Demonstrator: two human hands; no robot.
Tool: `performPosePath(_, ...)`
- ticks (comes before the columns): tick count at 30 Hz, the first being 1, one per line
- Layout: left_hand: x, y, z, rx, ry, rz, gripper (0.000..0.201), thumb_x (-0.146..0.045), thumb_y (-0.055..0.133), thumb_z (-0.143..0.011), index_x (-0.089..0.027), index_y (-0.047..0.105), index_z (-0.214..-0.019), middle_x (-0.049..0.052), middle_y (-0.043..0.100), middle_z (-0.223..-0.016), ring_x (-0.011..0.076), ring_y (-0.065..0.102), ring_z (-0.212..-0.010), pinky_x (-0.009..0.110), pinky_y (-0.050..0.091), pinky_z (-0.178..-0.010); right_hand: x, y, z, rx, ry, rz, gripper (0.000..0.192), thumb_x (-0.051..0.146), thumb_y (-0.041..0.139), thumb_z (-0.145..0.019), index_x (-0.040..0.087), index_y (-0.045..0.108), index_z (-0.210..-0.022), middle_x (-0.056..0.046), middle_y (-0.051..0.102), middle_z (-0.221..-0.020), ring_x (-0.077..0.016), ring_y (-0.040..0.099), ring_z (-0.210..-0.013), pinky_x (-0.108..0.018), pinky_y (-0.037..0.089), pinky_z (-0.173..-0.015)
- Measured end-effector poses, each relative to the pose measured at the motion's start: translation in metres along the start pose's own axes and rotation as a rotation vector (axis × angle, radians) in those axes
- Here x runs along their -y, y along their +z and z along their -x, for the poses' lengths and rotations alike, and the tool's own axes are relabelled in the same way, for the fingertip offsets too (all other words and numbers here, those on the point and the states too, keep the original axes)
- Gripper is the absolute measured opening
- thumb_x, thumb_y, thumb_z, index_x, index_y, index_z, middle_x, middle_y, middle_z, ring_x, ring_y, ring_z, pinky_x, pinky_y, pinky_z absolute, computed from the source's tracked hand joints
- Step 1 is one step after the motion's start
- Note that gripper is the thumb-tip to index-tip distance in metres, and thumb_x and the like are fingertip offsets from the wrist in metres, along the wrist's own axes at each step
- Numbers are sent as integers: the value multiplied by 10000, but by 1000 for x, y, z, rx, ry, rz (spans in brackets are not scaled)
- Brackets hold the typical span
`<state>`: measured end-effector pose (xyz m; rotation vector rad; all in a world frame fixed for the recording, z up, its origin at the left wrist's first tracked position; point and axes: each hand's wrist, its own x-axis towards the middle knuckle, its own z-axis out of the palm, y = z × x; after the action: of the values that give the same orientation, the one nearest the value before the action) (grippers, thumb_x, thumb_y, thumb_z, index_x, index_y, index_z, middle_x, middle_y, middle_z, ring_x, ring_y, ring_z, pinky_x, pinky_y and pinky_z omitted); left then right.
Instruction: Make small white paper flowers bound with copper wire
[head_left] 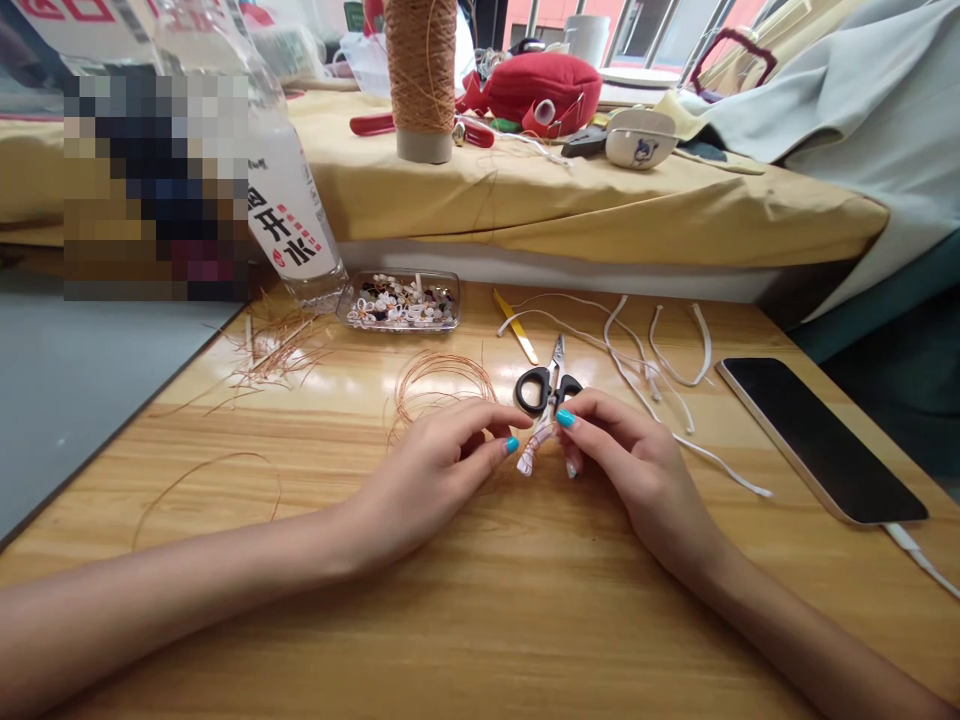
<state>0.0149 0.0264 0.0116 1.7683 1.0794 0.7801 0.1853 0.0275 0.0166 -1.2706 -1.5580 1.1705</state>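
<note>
My right hand (637, 450) pinches a short looped piece of white cord (527, 460) between thumb and fingers. Thin copper-coloured thread winds around this cord, and its lower end hangs free just above the table. Close by on the left, my left hand (442, 460) has its thumb and index finger drawn toward each other beside the cord. Whatever lies between those fingertips is too fine to make out. Small scissors (556, 375) with black handles lie directly behind the cord. A loose coil of copper-coloured thread (442, 378) rests behind my left hand, partly covered by it.
White cord lengths (630, 350) and yellow tweezers (516, 328) lie beyond the scissors. A phone (821, 440) is at right, cable attached. Behind left are a clear box (401, 325) of small pieces, thread scraps (277, 350) and a bottle (292, 215). A thread spool (422, 80) stands on the ledge.
</note>
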Motion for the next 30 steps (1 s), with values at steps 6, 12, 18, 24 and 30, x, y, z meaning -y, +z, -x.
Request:
performPosePath(6,-3,0,0,52,22,-20,243,-195,423,-786,-194,527,-1005,28,573,-905,105,502,-723,221,405,-646,-3,2,3,114,20,-230,125,277,453,-773,171,485,-715,16,483,-580,-92,449,-519,-218,378,-487)
performPosePath(12,-6,-1,0,128,-5,40,235,-207,423,-789,-184,515,-1003,22,587,-896,87,490,-657,207,392,-602,1,2,3,214,86,-343,111,259,436,-764,171,480,-713,7,480,-606,-103,470,-557,-233,402,-516)
performPosePath(18,-5,0,1,117,-27,84,205,-223,434,-783,-170,519,-961,21,583,-868,61,429,-558,187,357,-519,5,3,1,254,135,-375,112,251,426,-747,174,473,-681,4,468,-599,-107,479,-566,-246,414,-542)
performPosePath(24,-4,0,1,120,-32,160,187,-239,452,-777,-157,512,-933,29,579,-839,61,440,-557,189,357,-514,5,3,1,265,150,-394,103,253,448,-741,171,487,-692,0,491,-616,-107,490,-573,-254,429,-564)
performPosePath(30,-1,2,0,106,-16,223,155,-242,461,-774,-158,513,-893,23,574,-799,78,491,-609,198,371,-542,3,3,0,289,146,-424,97,251,459,-740,171,505,-709,-11,510,-654,-114,503,-617,-251,435,-581)
